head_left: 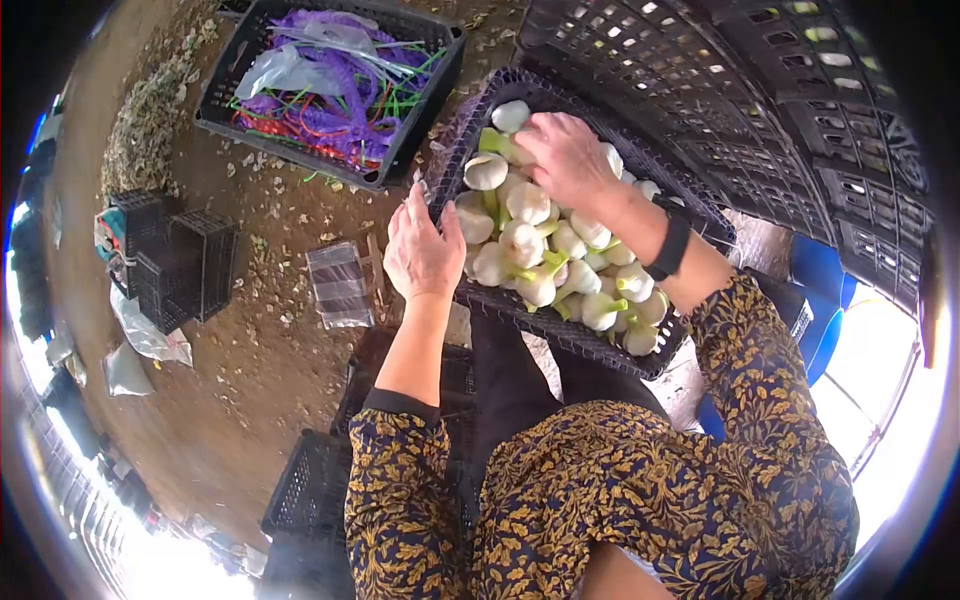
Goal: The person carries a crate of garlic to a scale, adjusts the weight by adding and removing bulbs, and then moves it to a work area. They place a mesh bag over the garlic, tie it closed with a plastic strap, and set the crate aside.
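Observation:
A black plastic crate [590,345] full of white garlic bulbs [527,203] with short green stem stubs sits in front of me. My right hand [568,160] reaches into its far part, fingers curled down around a garlic bulb that they partly cover. Just outside the crate's left wall is my left hand [425,245], its fingers stretched out and the thumb apart. A small pale scrap [418,181] shows right at the left fingertips.
Another black crate [285,165] holds purple netting, plastic bags and green and red strips. Tall stacked crates [800,130] rise at the right. Small black crates [205,260] stand on the dirt floor at left, near scattered peel [150,130]. A striped plastic packet [340,285] lies beside my left arm.

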The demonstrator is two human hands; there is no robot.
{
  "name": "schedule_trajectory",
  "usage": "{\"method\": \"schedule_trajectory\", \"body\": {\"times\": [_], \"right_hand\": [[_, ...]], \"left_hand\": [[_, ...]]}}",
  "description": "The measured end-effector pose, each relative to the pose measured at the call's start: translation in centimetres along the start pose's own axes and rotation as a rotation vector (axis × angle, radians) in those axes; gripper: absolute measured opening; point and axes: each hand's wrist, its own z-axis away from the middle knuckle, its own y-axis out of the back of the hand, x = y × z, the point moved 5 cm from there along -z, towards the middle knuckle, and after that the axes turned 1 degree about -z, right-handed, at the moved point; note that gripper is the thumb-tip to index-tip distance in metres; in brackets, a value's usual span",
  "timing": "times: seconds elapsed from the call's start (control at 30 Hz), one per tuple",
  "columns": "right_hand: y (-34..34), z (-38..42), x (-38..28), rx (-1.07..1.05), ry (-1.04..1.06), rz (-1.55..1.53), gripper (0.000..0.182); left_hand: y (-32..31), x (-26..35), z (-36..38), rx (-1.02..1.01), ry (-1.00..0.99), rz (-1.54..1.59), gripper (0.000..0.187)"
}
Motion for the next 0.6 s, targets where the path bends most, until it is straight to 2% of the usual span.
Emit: {"method": "schedule_trajectory", "body": {"times": [0.17, 0.23, 0.27, 0.3, 0.37, 0.43, 0.5, 0.53, 0.57, 0.6], "right_hand": [[-4.9, -0.7, 0.4, -0.178, -0.038, -0.017, 0.035], [-2.8, -1.5, 0.1, 0.064, 0.06, -0.317, 0.031], [-0.9, -0.5, 0.1, -0.01, -0.128, -0.354, 0.029], [0.5, -0.4, -1.0, -0.014, -0.124, -0.35, 0.029], [2.1, 0.2, -3.2, 0.131, -0.026, -0.299, 0.028], [-0.6, 0.4, -4.7, 0.134, -0.011, -0.358, 0.027], [-2.4, 0.5, -5.7, 0.194, 0.185, -0.109, 0.025], [-1.7, -0.3, -6.0, 0.058, 0.125, -0.172, 0.024], [-1.7, -0.4, -5.1, -0.347, -0.024, -0.234, 0.024], [-0.7, 0.4, -4.2, -0.132, -0.027, -0.46, 0.025]], "left_hand": [[0.1, -0.2, 0.1, -0.048, 0.05, 0.027, 0.053], [0.2, 0.0, 0.1, -0.017, 0.028, 0.023, 0.055], [0.3, 0.0, 0.2, -0.016, 0.032, 0.043, 0.054], [0.2, -0.2, 0.0, -0.015, 0.036, 0.048, 0.054], [0.0, -0.4, 0.3, 0.06, -0.02, 0.133, 0.051], [0.0, -0.4, 0.3, 0.094, -0.034, 0.152, 0.047], [-0.2, -0.8, 0.3, 0.051, 0.03, 0.172, 0.046], [-0.2, -1.0, 0.1, 0.038, 0.036, 0.161, 0.045], [-0.3, -1.1, 0.2, 0.041, 0.07, 0.065, 0.045], [-0.8, -1.2, 0.2, 0.061, 0.035, 0.081, 0.045]]}}
